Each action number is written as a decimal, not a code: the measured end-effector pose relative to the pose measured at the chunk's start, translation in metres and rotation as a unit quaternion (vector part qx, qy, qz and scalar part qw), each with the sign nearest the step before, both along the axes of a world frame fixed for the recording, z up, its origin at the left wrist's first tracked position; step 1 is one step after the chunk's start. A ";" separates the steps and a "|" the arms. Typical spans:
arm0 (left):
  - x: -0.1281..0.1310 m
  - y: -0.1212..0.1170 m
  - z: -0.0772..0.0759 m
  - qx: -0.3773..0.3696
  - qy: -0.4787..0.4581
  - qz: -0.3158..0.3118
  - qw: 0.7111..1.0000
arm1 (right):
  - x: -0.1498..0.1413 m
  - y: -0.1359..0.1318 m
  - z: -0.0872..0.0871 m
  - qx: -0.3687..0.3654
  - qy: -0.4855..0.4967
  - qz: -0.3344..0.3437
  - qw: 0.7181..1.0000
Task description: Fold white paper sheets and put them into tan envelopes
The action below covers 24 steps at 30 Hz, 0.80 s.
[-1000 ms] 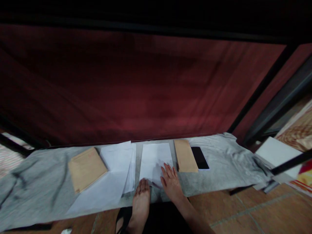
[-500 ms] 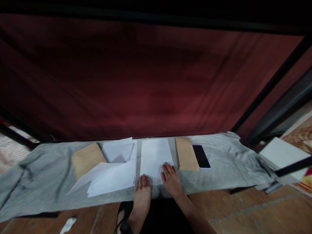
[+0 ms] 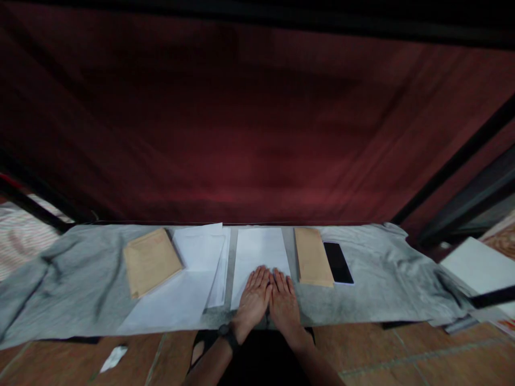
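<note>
A white sheet of paper [image 3: 259, 249] lies on the grey cloth in front of me. Both hands rest flat on its near end, side by side and touching at the thumbs. My left hand [image 3: 254, 296] has its fingers stretched forward, with a dark watch on the wrist. My right hand [image 3: 284, 303] lies palm down with fingers extended. To the left are loose white sheets [image 3: 177, 300] and a stack of brown envelopes [image 3: 153, 260]. Right of the paper sits another brown envelope stack [image 3: 314, 257], beside a phone [image 3: 338, 262] with a dark screen.
The grey cloth [image 3: 382, 284] covers a long, narrow surface against a dark red panel [image 3: 257, 134]. Black frame bars slant at both sides. A white board [image 3: 483, 265] stands at the far right. On the tiled floor lies a crumpled white scrap [image 3: 113, 358].
My left hand has moved right and forward onto the paper, meeting my right hand. The loose sheets at left have settled flatter. The view has shifted slightly.
</note>
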<state>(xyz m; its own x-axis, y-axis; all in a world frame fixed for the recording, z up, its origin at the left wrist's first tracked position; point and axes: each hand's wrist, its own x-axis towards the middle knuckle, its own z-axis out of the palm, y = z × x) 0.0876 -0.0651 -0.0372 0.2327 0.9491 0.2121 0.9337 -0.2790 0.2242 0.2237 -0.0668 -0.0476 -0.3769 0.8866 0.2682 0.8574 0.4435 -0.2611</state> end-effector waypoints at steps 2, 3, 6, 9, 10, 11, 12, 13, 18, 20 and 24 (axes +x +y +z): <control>0.003 0.015 -0.001 -0.012 0.000 0.003 1.000 | 0.000 0.000 0.000 0.000 -0.004 0.006 1.000; 0.003 0.023 -0.001 -0.017 0.000 0.009 1.000 | 0.000 0.000 0.000 0.001 -0.003 0.006 1.000; 0.001 0.047 0.001 -0.026 0.009 0.025 0.999 | -0.002 0.000 0.001 0.010 0.013 -0.007 1.000; -0.006 0.069 -0.001 -0.013 0.023 0.039 0.999 | -0.003 0.001 0.003 0.025 0.029 -0.021 0.999; -0.009 0.076 -0.002 -0.007 0.025 0.048 0.999 | -0.003 0.001 0.004 0.029 0.031 -0.022 0.999; -0.013 0.083 -0.003 -0.002 0.024 0.059 0.998 | -0.004 0.000 0.005 0.030 0.033 -0.023 0.999; -0.017 0.090 -0.005 0.003 0.021 0.072 0.997 | -0.004 0.000 0.007 0.028 0.033 -0.023 0.999; -0.021 0.097 -0.006 0.008 0.017 0.086 0.996 | -0.004 0.000 0.008 0.025 0.032 -0.023 0.999; -0.045 0.128 -0.008 0.027 0.027 0.163 0.986 | -0.005 -0.003 0.012 0.021 0.034 -0.024 0.999; -0.053 0.136 -0.008 0.035 0.030 0.202 0.978 | -0.006 -0.003 0.012 0.035 0.040 -0.030 0.998; -0.049 0.145 -0.008 0.046 0.029 0.238 0.970 | -0.007 -0.004 0.010 0.075 0.053 -0.036 0.995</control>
